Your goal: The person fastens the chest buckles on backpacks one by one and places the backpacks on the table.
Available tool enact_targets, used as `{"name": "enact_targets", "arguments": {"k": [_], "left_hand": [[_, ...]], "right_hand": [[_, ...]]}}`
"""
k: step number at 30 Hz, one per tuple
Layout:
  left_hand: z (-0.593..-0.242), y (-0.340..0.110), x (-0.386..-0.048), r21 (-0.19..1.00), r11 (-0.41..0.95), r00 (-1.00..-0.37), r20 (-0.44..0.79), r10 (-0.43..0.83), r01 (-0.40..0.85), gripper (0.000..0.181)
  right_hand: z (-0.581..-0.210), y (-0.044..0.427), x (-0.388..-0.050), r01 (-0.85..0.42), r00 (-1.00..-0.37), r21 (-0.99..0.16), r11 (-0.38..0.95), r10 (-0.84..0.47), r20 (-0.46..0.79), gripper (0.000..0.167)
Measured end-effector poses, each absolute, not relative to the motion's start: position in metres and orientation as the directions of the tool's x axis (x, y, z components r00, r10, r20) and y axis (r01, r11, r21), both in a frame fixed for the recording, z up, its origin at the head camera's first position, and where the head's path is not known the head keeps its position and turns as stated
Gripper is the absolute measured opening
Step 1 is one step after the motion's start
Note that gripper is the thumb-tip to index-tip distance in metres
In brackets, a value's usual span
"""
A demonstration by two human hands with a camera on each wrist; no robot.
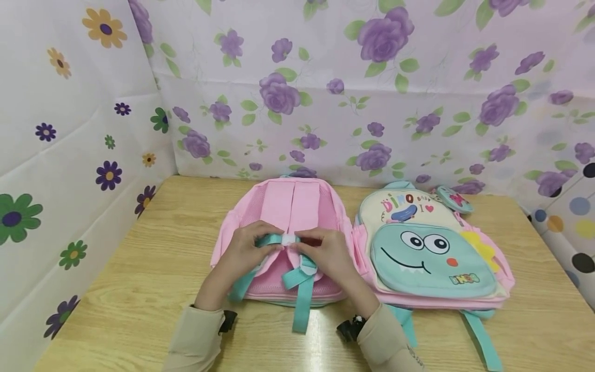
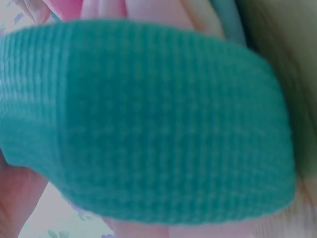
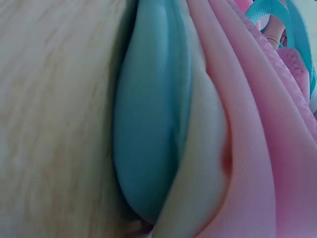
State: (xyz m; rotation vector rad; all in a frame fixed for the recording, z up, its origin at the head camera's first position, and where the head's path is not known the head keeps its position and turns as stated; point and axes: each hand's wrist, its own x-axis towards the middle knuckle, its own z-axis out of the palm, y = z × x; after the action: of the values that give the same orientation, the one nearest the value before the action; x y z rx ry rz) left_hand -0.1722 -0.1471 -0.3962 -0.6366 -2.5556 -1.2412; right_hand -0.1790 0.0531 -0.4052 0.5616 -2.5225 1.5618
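A pink backpack lies with its shoulder straps facing up. Across these straps runs a teal chest strap with a white buckle in its middle. My left hand pinches the strap beside the buckle on the left. From the other side, my right hand pinches the strap end at the buckle with thumb and forefinger. Whether the buckle's halves are fully joined is too small to tell. A broad teal webbing strap fills most of the left wrist view. The right wrist view shows the backpack's pink side.
A second backpack with a dinosaur face stands close on the right, touching the first. Its teal straps trail toward the front of the wooden table. Flowered cloth hangs behind. A loose teal strap end hangs off the pink backpack.
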Motion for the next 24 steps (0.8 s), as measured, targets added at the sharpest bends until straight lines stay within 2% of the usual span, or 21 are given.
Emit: {"name": "enact_targets", "arguments": {"k": [5, 11, 15, 18, 24], "left_hand": [[-0.399, -0.148, -0.171, 0.681, 0.562, -0.883, 0.355, 0.308, 0.47, 0.024], [-0.4, -0.147, -0.173, 0.658, 0.588, -0.879, 0.292, 0.376, 0.47, 0.027], [-0.397, -0.147, -0.172, 0.669, 0.58, -0.88, 0.276, 0.387, 0.465, 0.027], [-0.396, -0.149, -0.171, 0.67, 0.569, -0.875, 0.294, 0.386, 0.476, 0.027], [-0.388, -0.143, -0.163, 0.66, 0.499, -0.827, 0.435, 0.356, 0.562, 0.024]], "right_hand": [[-0.405, 0.054, -0.177, -0.386, -0.915, -0.84, 0.381, -0.275, 0.296, 0.024], [-0.409, 0.054, -0.177, -0.424, -0.899, -0.8, 0.424, -0.3, 0.318, 0.021], [-0.403, 0.059, -0.177, -0.383, -0.913, -0.808, 0.447, -0.315, 0.259, 0.022], [-0.395, 0.069, -0.177, -0.354, -0.918, -0.828, 0.436, -0.329, 0.219, 0.024], [-0.369, 0.099, -0.179, -0.299, -0.936, -0.85, 0.434, -0.304, 0.174, 0.03]]}}
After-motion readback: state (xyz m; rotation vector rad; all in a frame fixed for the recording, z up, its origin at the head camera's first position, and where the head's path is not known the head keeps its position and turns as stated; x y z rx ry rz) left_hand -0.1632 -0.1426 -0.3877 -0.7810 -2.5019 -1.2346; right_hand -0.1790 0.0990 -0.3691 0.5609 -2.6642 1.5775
